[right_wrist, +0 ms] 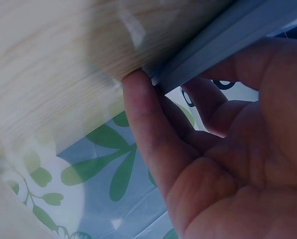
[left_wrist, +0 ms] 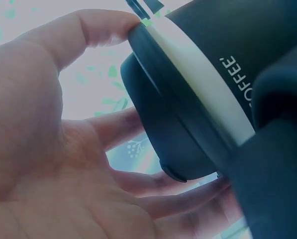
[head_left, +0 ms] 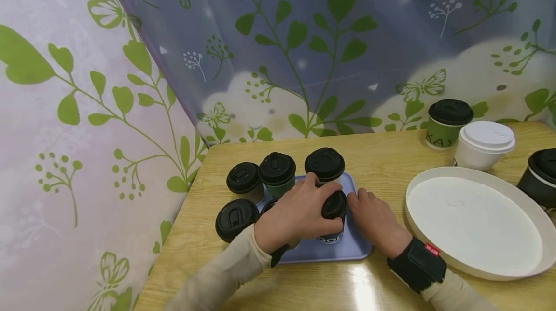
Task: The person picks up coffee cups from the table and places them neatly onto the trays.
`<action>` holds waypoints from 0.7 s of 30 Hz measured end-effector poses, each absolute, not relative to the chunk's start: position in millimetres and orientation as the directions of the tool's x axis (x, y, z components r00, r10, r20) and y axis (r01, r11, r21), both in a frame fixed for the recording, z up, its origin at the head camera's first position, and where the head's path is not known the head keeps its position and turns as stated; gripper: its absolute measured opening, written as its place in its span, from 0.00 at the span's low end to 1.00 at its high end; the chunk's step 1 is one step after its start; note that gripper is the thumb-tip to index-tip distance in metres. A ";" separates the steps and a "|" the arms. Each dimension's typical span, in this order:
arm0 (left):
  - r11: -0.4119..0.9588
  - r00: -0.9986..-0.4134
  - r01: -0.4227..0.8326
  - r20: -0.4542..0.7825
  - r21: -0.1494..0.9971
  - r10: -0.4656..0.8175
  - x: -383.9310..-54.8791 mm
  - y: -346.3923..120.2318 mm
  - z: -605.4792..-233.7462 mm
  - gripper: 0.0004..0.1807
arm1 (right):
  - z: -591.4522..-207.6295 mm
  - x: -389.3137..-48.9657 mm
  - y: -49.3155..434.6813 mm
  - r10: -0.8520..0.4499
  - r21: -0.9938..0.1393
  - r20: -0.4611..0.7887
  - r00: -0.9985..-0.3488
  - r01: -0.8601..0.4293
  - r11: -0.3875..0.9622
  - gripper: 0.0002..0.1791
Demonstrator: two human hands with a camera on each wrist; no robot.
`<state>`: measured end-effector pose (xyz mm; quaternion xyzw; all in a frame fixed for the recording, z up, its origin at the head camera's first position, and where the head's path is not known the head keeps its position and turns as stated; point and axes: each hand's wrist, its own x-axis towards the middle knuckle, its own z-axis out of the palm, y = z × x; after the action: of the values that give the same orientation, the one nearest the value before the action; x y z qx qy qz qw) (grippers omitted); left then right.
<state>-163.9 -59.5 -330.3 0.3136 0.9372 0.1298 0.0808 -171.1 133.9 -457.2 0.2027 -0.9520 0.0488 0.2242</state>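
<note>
Low in frame I see cream sleeves [head_left: 228, 266], a black left wristband [head_left: 279, 256], a black right wrist strap [head_left: 416, 265], its tag [head_left: 432, 249] red.

Under even light, you see white glare on the tabletop [head_left: 365, 282] in the head view, an overexposed backdrop [left_wrist: 96, 64] at the left wrist, and your right hand [right_wrist: 228, 164] dimly shaded.

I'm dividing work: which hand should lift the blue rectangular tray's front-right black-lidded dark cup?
Probably the left hand: it grips the black-lidded dark cup; the right hand touches the blue rectangular tray.
</note>
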 end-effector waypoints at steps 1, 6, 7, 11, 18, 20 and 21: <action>0.769 -0.790 0.568 -0.067 0.294 0.609 -163.8 -59.5 -330.6 0.33 | -457.4 -171.4 133.9 -0.363 -0.003 0.443 -0.820 -0.406 0.914 0.12; 0.773 -0.787 0.583 -0.060 0.251 0.613 -162.2 -58.1 -331.6 0.33 | -457.8 -171.8 133.9 -0.360 -0.001 0.433 -0.826 -0.400 0.917 0.11; 0.774 -0.787 0.586 -0.060 0.238 0.614 -162.0 -57.7 -331.8 0.33 | -457.8 -171.8 134.0 -0.359 -0.004 0.429 -0.829 -0.400 0.917 0.11; 0.782 -0.788 0.591 -0.066 0.197 0.612 -160.7 -57.7 -331.8 0.34 | -457.5 -171.6 133.9 -0.362 -0.017 0.418 -0.833 -0.405 0.914 0.11; 0.789 -0.792 0.592 -0.062 0.164 0.607 -159.7 -61.4 -330.3 0.37 | -456.3 -171.8 134.8 -0.361 -0.034 0.417 -0.834 -0.412 0.911 0.11; 0.787 -0.790 0.597 -0.056 0.159 0.611 -159.0 -62.3 -329.8 0.37 | -456.3 -172.1 135.5 -0.361 -0.039 0.418 -0.834 -0.413 0.910 0.11; 0.785 -0.788 0.599 -0.054 0.158 0.613 -158.6 -62.7 -329.7 0.37 | -456.2 -172.1 135.9 -0.360 -0.041 0.418 -0.834 -0.413 0.910 0.11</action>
<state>-158.6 -62.7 -329.7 0.3213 0.9433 0.0663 0.0511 -172.1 135.9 -456.2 0.2022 -0.9555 0.0650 0.2050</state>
